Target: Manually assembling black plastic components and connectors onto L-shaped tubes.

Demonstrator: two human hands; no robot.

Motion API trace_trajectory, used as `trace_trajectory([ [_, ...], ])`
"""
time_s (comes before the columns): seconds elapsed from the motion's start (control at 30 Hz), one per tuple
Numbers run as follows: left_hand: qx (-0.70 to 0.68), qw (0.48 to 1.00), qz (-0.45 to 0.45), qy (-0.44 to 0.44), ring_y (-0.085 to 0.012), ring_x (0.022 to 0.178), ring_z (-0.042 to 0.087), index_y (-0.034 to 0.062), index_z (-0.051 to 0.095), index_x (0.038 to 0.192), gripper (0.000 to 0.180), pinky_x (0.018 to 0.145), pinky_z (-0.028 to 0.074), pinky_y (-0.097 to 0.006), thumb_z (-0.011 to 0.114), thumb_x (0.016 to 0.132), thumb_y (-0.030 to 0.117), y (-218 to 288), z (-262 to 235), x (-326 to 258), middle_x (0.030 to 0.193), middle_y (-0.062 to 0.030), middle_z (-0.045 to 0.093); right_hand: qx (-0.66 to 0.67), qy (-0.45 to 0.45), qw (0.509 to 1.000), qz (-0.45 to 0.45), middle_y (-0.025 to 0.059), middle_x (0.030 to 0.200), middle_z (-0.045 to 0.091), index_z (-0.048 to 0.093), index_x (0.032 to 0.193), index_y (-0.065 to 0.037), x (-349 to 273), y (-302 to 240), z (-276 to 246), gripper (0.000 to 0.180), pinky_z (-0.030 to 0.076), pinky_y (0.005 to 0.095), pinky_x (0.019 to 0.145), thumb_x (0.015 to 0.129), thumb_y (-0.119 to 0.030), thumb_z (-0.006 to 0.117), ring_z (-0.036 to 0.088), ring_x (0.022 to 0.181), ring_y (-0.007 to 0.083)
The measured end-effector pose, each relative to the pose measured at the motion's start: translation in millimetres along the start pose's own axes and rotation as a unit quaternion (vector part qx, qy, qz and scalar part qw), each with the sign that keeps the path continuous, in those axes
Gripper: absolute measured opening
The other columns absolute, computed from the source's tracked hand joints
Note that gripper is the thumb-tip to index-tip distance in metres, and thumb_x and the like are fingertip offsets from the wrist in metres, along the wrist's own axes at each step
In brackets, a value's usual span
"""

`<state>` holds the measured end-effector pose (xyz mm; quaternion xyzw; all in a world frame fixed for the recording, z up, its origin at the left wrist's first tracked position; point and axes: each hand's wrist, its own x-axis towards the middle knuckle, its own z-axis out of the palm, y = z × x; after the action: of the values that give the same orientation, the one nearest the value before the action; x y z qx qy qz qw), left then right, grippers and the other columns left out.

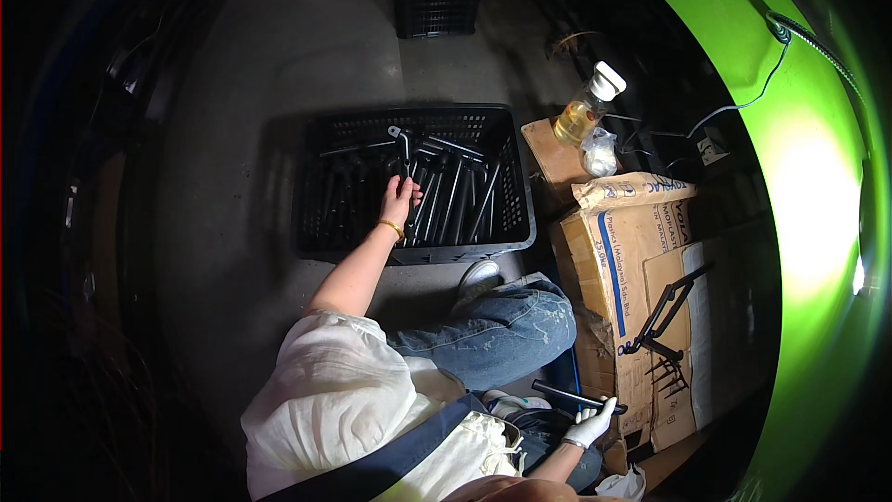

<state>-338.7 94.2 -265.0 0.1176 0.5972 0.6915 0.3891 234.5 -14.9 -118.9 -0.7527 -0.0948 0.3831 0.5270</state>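
My left hand (400,197), bare with a gold bangle at the wrist, reaches over a black perforated plastic crate (426,254). Its fingers are closed round a slim black bar (405,153) with a pale, flattened end pointing away from me. Beneath it, the crate holds many black rods (455,200) lying close together. At the lower right, my right hand (592,423) wears a white glove and is closed on a black tube (557,393), tilted beside my knee. The glove hides part of that tube's near end.
Flattened cardboard (650,307) to my right carries a folding black bracket (664,321). A bottle of yellow liquid (578,119) and a small plastic bag (600,153) stand behind it. Stacked black crates (437,9) are farther off. A bright green panel (808,177) curves along the right.
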Motion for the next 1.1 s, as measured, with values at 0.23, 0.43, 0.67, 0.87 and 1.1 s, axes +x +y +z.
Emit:
trace_trajectory([
  [0.23, 0.032, 0.999, -0.005, 0.043, -0.0132, 0.079, 0.063, -0.0003, 0.040, 0.139, 0.053, 0.066, 0.054, -0.026, 0.060, 0.098, 0.028, 3.2, 2.1, -9.0, 0.096, -0.0066, 0.062, 0.004, 0.005, 1.000, -0.003, -0.0098, 0.053, 0.029, 0.057, 0.086, -0.015, -0.3, -1.1, 0.9, 0.032, 0.015, 0.0216, 0.037, 0.093, -0.046, 0.060, 0.025, 0.041, 0.0025],
  [0.43, 0.160, 0.981, -0.011, 0.108, -0.0168, 0.090, 0.063, 0.0025, 0.053, 0.130, 0.049, 0.070, 0.055, -0.030, 0.067, 0.093, 0.030, -6.5, -19.1, 5.6, 0.105, -0.0112, 0.060, -0.032, -0.043, 0.999, 0.008, -0.0082, 0.068, 0.046, 0.060, 0.087, -0.023, 9.8, 3.1, -16.5, 0.034, 0.022, 0.0241, 0.049, 0.085, -0.057, 0.065, 0.039, 0.055, 0.0054],
  [0.67, 0.649, 0.750, 0.000, 0.124, -0.0341, 0.117, 0.055, 0.0111, 0.055, 0.131, 0.054, 0.102, 0.046, -0.040, 0.073, 0.082, 0.023, 7.7, -38.4, -7.4, 0.129, -0.0155, 0.055, -0.004, -0.044, 0.999, 0.002, -0.0092, 0.065, 0.043, 0.060, 0.087, -0.024, 4.1, 1.5, -16.8, 0.032, 0.019, 0.0241, 0.049, 0.086, -0.055, 0.063, 0.035, 0.052, 0.0047],
  [0.87, 0.622, 0.765, -0.168, -0.007, -0.0356, 0.132, 0.046, 0.0046, 0.032, 0.148, 0.071, 0.109, 0.041, -0.039, 0.060, 0.083, 0.008, 3.3, -54.9, -2.0, 0.143, -0.0240, 0.046, 0.034, -0.061, 0.998, -0.003, -0.0103, 0.062, 0.041, 0.061, 0.088, -0.021, -1.8, -6.3, -13.3, 0.034, 0.020, 0.0233, 0.047, 0.086, -0.055, 0.064, 0.034, 0.050, 0.0033],
  [1.1, 0.584, 0.801, -0.131, 0.027, -0.0362, 0.131, 0.047, 0.0021, 0.037, 0.143, 0.061, 0.110, 0.039, -0.039, 0.062, 0.089, 0.018, -3.0, -53.9, -10.0, 0.142, -0.0233, 0.047, 0.061, -0.058, 0.996, -0.013, -0.0103, 0.055, 0.033, 0.059, 0.086, -0.017, -6.9, -8.2, -20.1, 0.033, 0.015, 0.0222, 0.041, 0.089, -0.050, 0.063, 0.027, 0.043, 0.0025],
])
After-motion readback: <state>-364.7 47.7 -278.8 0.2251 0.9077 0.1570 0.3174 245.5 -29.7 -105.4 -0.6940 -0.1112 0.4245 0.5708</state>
